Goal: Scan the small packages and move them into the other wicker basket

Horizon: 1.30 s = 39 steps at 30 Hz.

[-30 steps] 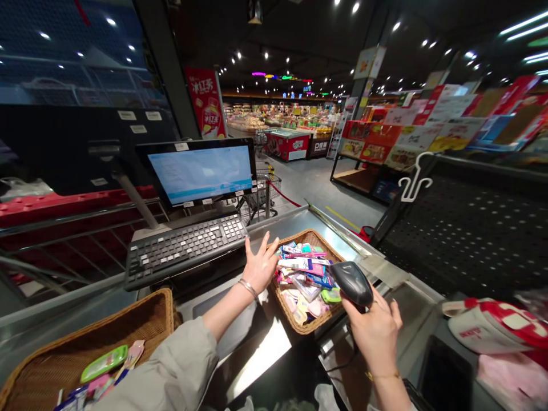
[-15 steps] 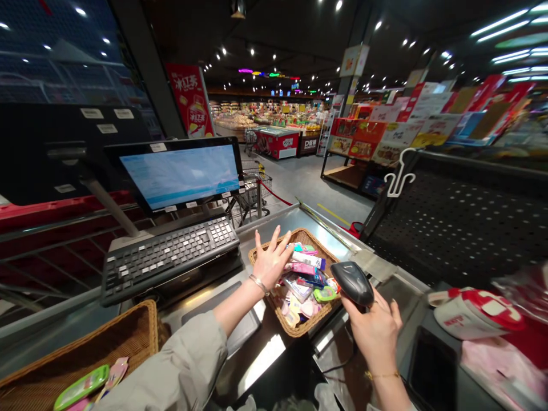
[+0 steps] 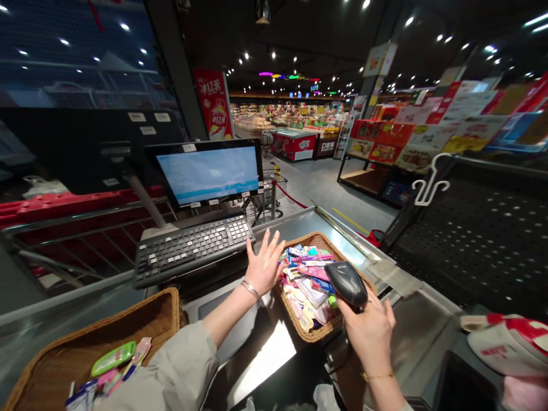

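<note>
My right hand [image 3: 369,328] is wrapped around a black handheld barcode scanner [image 3: 347,283], its head above the right side of a wicker basket [image 3: 302,331]. Small colourful packages [image 3: 314,292] fill that basket, some of them hidden behind the scanner. At the basket's left rim is my left hand [image 3: 264,265], fingers spread, holding nothing; whether it touches the rim I cannot tell. A second wicker basket [image 3: 160,308] at lower left holds a green package [image 3: 113,358] and a few other small items, partly behind my left sleeve.
A black keyboard [image 3: 197,242] stands below a lit monitor [image 3: 209,174] on the left. A black perforated panel [image 3: 483,228] with a white hook [image 3: 430,181] rises at right. Near it lie a red and white bag [image 3: 505,345] and a dark phone [image 3: 466,382].
My left hand has drawn back from over the packages to the basket's left rim. The scanner has moved slightly left over the basket. The view has turned left.
</note>
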### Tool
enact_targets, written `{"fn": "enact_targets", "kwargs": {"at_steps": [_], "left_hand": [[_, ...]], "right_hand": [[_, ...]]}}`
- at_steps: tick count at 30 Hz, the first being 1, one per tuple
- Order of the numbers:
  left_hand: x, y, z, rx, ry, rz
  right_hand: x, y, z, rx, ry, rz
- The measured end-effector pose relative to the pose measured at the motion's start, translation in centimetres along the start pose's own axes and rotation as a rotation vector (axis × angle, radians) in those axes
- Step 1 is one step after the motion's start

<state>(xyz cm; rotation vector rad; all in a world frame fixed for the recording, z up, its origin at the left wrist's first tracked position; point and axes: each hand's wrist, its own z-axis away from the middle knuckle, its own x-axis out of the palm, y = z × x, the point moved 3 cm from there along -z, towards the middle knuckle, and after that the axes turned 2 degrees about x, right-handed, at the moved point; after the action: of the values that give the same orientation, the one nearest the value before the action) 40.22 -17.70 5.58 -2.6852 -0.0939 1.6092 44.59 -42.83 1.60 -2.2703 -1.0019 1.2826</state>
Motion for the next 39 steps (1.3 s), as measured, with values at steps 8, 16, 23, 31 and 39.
{"fn": "enact_targets", "kwargs": {"at_steps": [8, 16, 23, 31, 39], "left_hand": [[-2.8, -3.2, 4.3, -0.116, 0.003, -0.046], [-5.2, -5.8, 8.7, -0.230, 0.006, -0.092], [-6.8, -7.6, 12.7, -0.322, -0.007, -0.112], [-8.2, -9.5, 18.6, -0.459, -0.023, -0.136], [-9.5, -11.2, 25.7, -0.649, -0.096, -0.176]], "right_hand": [[2.8, -3.2, 0.7, -0.101, -0.074, -0.053], [4.3, -7.3, 1.9, -0.188, -0.171, -0.129], [6.0, -10.4, 3.3, -0.321, -0.211, -0.181], [8.2, -14.3, 5.8, -0.413, -0.389, -0.297], [9.8, -17.7, 8.3, -0.532, -0.511, -0.365]]}}
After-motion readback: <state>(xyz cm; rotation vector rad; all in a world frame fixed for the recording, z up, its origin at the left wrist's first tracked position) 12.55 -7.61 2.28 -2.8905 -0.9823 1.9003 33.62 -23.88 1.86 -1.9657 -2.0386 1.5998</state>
